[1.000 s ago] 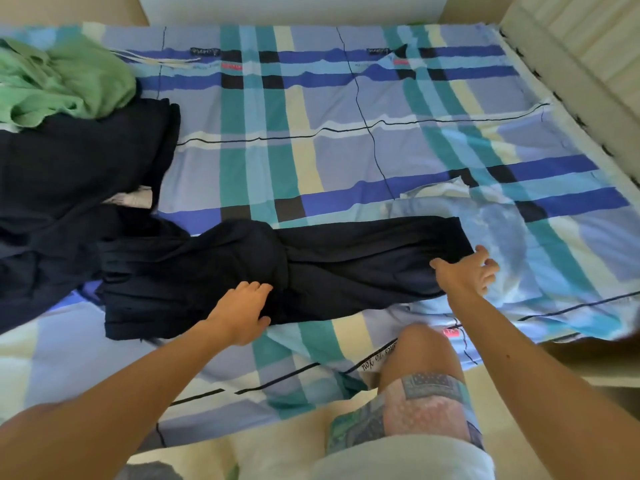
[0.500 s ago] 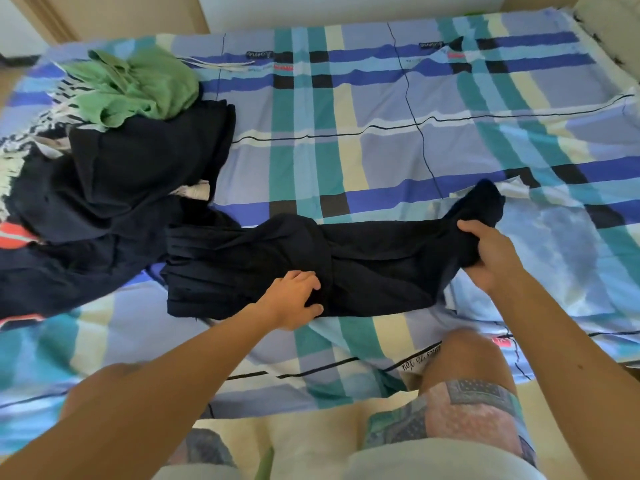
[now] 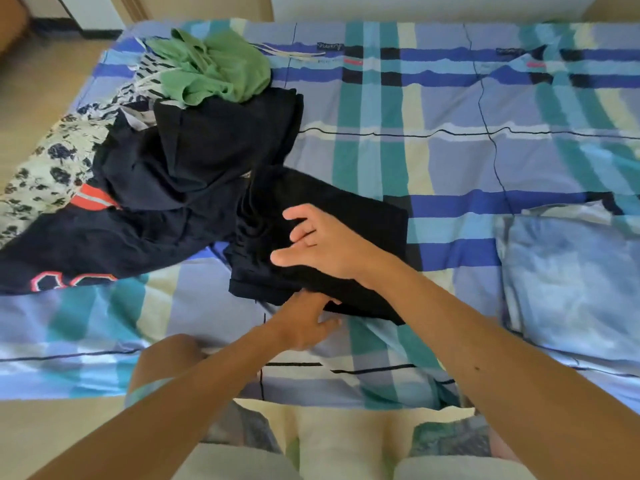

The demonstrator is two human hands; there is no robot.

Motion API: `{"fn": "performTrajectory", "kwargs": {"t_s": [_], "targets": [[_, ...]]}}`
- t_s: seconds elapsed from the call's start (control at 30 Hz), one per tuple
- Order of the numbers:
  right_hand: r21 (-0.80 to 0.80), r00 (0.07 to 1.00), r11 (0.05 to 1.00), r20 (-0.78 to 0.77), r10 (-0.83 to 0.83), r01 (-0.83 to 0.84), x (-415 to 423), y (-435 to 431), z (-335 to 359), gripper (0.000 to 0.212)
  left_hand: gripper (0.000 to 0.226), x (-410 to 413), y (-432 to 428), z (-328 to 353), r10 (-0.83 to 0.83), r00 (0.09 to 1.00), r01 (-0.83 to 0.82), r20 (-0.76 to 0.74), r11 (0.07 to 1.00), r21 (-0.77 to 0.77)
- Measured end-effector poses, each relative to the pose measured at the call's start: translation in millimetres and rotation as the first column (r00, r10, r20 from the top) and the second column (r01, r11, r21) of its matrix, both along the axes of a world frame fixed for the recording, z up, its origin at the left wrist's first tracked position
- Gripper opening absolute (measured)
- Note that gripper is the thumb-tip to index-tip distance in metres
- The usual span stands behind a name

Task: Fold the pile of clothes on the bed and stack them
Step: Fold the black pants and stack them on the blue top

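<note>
Plaid bed [image 3: 450, 161]: black garment [image 3: 374, 216] folded over, right hand [image 3: 322, 244] spread atop.

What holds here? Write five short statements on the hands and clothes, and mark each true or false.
1. The right hand is over the black garment, fingers spread. True.
2. The black garment hangs in the air. False: it lies on the checked sheet.
3. A green garment tops the pile. True.
4. A pillow lies left of the pile. False: the blue pillow lies at the right.
5. The left hand is at the black garment's near edge. True.
</note>
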State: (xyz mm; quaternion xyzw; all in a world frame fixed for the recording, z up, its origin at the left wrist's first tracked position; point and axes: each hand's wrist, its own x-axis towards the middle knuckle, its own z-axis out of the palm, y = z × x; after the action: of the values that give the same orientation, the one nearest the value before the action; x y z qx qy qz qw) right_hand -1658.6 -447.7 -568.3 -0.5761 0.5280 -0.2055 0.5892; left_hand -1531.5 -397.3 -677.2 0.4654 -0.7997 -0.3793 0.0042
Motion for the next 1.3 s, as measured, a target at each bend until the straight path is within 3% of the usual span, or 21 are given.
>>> {"fn": "performTrajectory", "kwargs": {"t_s": [0.07,0.13,0.2,0.3,0.33,0.4,0.47,0.6,0.8,0.93,1.0,1.1,1.17,1.23,1.3], "targets": [[0.058,0.995,0.998,-0.103,0.015,-0.009,0.7,6.3,-27.8,0.075,0.024,26.7,0.4,0.3,-0.013,1.000,0.013,-0.010,0.998,0.066],[-0.003,0.967,0.984,-0.181,-0.178,0.180,-12.9,8.4,-54.0,0.063,0.009,52.0,-0.7,0.3,0.056,0.997,-0.052,-0.046,0.996,0.068],[-0.144,0.856,0.895,-0.261,-0.447,0.423,-37.5,9.7,-77.4,0.054,0.012,70.3,-7.6,-0.1,0.317,0.941,-0.324,-0.119,0.945,-0.040],[-0.235,0.618,0.723,-0.390,-0.683,0.650,-71.9,13.0,-109.3,0.061,0.017,93.8,-37.0,-8.0,0.688,0.669,-0.743,-0.282,0.634,-0.215],[-0.163,0.579,0.681,-0.409,-0.705,0.714,-79.8,14.7,-116.7,0.069,0.031,97.6,-49.4,-9.8,0.766,0.584,-0.812,-0.269,0.553,-0.186],[0.056,0.572,0.596,-0.366,-0.734,0.801,-88.6,17.9,-127.2,0.082,0.066,99.3,-69.7,-15.5,0.863,0.480,-0.875,-0.157,0.483,-0.023],[0.231,0.595,0.549,-0.276,-0.755,0.803,-94.5,18.9,-132.8,0.085,0.084,96.4,-78.9,-22.0,0.898,0.432,-0.879,-0.084,0.440,0.184],[0.440,0.699,0.588,-0.139,-0.701,0.678,-104.0,16.8,-130.7,0.068,0.080,98.5,-84.4,-22.9,0.916,0.401,-0.792,-0.027,0.362,0.492],[0.394,0.789,0.723,-0.009,-0.614,0.568,-112.8,23.7,-110.2,0.051,0.052,104.1,-69.1,5.4,0.881,0.452,-0.695,-0.138,0.445,0.564],[0.334,0.814,0.795,0.119,-0.568,0.506,-138.8,42.3,-85.1,0.055,0.038,98.4,-44.2,25.6,0.871,0.397,-0.580,-0.289,0.482,0.657],[0.290,0.794,0.794,0.150,-0.589,0.534,-155.4,59.0,-81.6,0.056,0.040,93.1,-29.6,22.9,0.884,0.375,-0.567,-0.281,0.458,0.684],[0.270,0.697,0.679,0.037,-0.716,0.683,-170.1,88.1,-104.2,0.058,0.057,77.1,-7.5,5.7,0.877,0.473,-0.738,-0.081,0.445,0.507],[0.272,0.667,0.619,-0.139,-0.732,0.737,-171.7,107.2,-126.4,0.062,0.068,61.2,2.7,-4.4,0.801,0.598,-0.787,0.042,0.575,0.224],[0.216,0.634,0.596,-0.261,-0.728,0.773,-171.5,122.8,-144.8,0.058,0.073,38.8,4.9,0.5,0.728,0.685,-0.727,0.028,0.686,-0.038],[0.127,0.575,0.562,-0.255,-0.777,0.817,-171.9,137.2,-153.2,0.047,0.076,10.2,0.6,10.8,0.651,0.759,-0.633,-0.010,0.734,-0.248]]}}
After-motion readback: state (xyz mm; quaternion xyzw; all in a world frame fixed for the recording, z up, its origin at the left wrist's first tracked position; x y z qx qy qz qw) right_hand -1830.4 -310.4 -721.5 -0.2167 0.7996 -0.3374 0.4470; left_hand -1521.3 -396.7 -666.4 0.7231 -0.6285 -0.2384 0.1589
